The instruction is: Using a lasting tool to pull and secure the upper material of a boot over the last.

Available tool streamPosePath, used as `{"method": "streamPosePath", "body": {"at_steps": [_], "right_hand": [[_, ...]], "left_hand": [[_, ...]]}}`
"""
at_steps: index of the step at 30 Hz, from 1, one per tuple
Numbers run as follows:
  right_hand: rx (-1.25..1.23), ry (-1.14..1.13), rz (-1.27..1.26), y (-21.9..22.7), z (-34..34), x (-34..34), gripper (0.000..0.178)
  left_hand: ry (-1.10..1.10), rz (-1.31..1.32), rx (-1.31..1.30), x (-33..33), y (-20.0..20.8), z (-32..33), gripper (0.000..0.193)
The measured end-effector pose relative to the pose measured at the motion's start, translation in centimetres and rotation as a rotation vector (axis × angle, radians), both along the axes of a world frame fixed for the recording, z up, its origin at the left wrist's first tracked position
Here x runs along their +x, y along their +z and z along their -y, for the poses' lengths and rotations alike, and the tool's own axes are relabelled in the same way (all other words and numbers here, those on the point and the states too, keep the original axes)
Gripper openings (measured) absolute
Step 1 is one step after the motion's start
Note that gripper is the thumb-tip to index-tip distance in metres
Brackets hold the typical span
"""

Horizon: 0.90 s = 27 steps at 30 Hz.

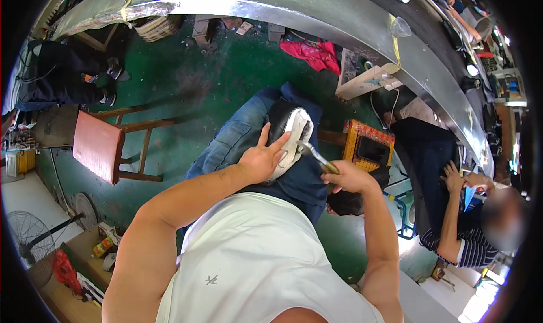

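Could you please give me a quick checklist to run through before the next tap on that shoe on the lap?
1. Shoe steadied: ok, the left hand lies flat on its white underside, on the lap.
2. Tool gripped: ok, the right hand is closed round its yellowish handle.
3. Tool head at the work: ok, its metal end meets the shoe's edge.
4. Left fingers away from the tool head: not ok, the fingertips lie close beside it.
5. Shoe's dark upper undamaged: cannot tell, mostly hidden under the sole.
6. Seated person on the right out of the way: ok, well apart from both hands.
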State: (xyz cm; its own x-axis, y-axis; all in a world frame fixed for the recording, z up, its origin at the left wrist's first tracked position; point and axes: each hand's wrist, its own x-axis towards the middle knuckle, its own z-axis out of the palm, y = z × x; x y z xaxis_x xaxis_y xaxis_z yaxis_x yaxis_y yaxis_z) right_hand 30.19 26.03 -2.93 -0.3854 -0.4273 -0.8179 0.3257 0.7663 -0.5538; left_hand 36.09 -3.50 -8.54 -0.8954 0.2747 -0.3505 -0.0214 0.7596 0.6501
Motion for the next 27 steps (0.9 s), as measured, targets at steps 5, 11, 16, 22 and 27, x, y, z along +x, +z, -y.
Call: {"method": "streamPosePath", "body": {"at_steps": [5, 11, 16, 22, 27], "right_hand": [[-0.058, -0.022, -0.733, -0.9, 5.1, 0.3, 0.037], [0.053, 0.180, -0.757, -0.9, 5.6, -0.6, 0.041], [-0.258, -0.080, -0.606, 1.3, 5.9, 1.5, 0.041], [-0.020, 0.018, -0.516, -1.9, 3.8, 5.1, 0.041], [-0.119, -0.391, -0.333, -1.8, 1.3, 7.2, 0.036]], "left_hand": [[-0.105, 0.030, -0.066, -1.3, 2.0, -0.6, 0.059], [0.029, 0.159, 0.077, 0.5, 1.6, 0.3, 0.068], [0.379, 0.183, 0.262, 2.0, 0.0, 0.2, 0.087], [0.369, 0.291, 0.439, 0.7, -0.5, 0.4, 0.091], [0.534, 0.341, 0.566, -2.7, -4.3, 0.1, 0.094]]}}
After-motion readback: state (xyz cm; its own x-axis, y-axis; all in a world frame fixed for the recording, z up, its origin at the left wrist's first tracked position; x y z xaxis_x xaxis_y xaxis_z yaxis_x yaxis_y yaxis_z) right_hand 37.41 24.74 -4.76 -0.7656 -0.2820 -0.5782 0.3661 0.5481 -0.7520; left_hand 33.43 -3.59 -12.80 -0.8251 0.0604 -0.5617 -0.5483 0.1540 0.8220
